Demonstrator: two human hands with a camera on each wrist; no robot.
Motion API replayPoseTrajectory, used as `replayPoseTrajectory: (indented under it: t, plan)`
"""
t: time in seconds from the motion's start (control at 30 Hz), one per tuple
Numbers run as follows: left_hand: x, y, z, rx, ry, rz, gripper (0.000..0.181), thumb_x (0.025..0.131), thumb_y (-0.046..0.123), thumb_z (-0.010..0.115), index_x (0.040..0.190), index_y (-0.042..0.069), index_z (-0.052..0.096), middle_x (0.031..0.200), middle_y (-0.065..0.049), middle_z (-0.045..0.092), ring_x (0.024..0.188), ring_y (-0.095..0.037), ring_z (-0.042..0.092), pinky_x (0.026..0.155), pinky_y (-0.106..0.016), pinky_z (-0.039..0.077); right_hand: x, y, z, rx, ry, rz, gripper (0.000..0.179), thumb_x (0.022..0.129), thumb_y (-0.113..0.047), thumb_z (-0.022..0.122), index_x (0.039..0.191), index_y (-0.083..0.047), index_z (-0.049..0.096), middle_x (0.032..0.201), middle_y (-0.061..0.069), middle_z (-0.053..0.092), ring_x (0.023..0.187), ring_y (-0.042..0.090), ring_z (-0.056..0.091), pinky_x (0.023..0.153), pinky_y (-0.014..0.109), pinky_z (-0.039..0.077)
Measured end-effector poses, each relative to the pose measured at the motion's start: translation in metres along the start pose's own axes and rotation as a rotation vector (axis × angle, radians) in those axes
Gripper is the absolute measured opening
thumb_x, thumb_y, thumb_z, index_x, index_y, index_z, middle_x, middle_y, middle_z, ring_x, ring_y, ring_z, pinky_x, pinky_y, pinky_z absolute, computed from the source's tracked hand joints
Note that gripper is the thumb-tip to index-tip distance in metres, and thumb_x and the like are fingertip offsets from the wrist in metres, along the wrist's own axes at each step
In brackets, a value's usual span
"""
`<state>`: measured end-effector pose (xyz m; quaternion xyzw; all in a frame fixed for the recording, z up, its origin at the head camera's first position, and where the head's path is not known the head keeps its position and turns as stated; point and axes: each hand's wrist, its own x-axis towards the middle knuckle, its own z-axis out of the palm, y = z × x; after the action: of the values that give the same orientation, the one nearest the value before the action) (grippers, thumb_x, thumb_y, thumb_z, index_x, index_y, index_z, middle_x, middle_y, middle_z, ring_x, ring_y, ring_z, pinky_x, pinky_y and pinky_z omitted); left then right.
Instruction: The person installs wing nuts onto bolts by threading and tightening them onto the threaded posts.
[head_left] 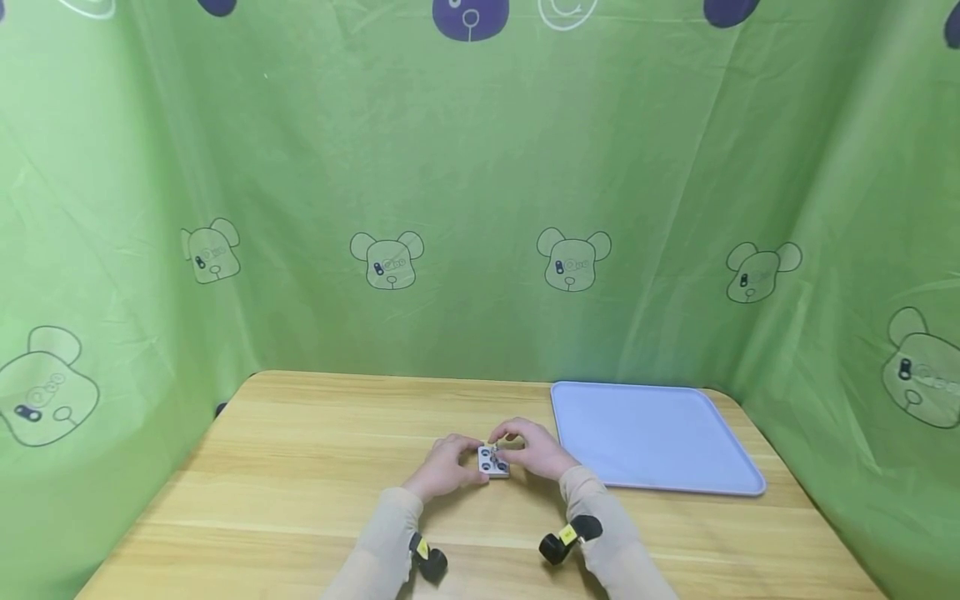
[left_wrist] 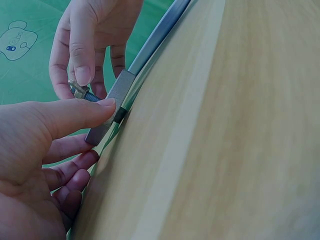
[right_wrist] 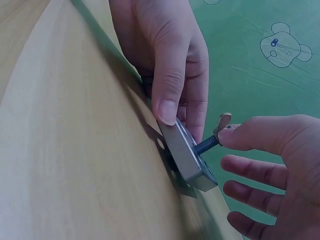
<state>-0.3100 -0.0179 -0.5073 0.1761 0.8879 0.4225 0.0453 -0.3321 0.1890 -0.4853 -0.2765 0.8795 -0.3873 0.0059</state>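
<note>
A small grey metal block (right_wrist: 182, 152) with several round holes in its top is held close over the table. My left hand (head_left: 442, 471) grips it by its edges, thumb along the near side and fingers at the far side. Out of the block's top face stands a threaded bolt (right_wrist: 206, 145), with a wing nut (right_wrist: 223, 125) at its upper end. Thumb and index finger of my right hand (head_left: 542, 452) pinch the wing nut, while its other fingers spread free. Below the block a short dark stub (left_wrist: 120, 115) shows in the left wrist view.
A pale lavender tray (head_left: 652, 433) lies at the right back of the wooden table (head_left: 300, 517), just beyond my right hand. Green curtains (head_left: 480, 167) with bear prints hang around the back and sides. Black wrist devices (head_left: 570, 540) sit on both sleeves.
</note>
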Motion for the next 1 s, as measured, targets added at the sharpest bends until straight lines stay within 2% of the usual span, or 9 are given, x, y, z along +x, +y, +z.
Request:
replayPoseTrajectory:
  t: [0.47, 0.77, 1.0]
  plan:
    - [0.001, -0.0013, 0.0006, 0.005, 0.003, 0.009, 0.057, 0.075, 0.026, 0.08, 0.125, 0.006, 0.062, 0.128, -0.015, 0.06, 0.116, -0.031, 0.049, 0.101, -0.055, 0.042, 0.0004, -0.0026, 0.0027, -0.024, 0.016, 0.009, 0.008, 0.084, -0.016, 0.072, 0.091, -0.015, 0.068, 0.105, 0.004, 0.069, 0.102, 0.026, 0.06, 0.094, 0.052, 0.048]
    - [0.0005, -0.0001, -0.0002, -0.002, -0.001, 0.011, 0.055, 0.075, 0.025, 0.08, 0.124, 0.006, 0.063, 0.128, -0.015, 0.06, 0.116, -0.031, 0.049, 0.101, -0.056, 0.042, 0.0014, -0.0021, 0.0075, -0.025, 0.038, 0.046, 0.013, 0.082, -0.018, 0.074, 0.084, -0.014, 0.061, 0.098, 0.001, 0.067, 0.099, 0.024, 0.06, 0.092, 0.05, 0.049]
    - [0.0004, 0.0005, -0.0002, 0.0, -0.001, 0.01, 0.055, 0.075, 0.026, 0.08, 0.124, 0.007, 0.063, 0.127, -0.014, 0.06, 0.116, -0.031, 0.049, 0.101, -0.055, 0.042, 0.0004, -0.0015, 0.0034, 0.004, 0.04, 0.057, 0.017, 0.084, -0.024, 0.072, 0.094, -0.014, 0.063, 0.103, 0.004, 0.068, 0.102, 0.026, 0.06, 0.092, 0.048, 0.049]
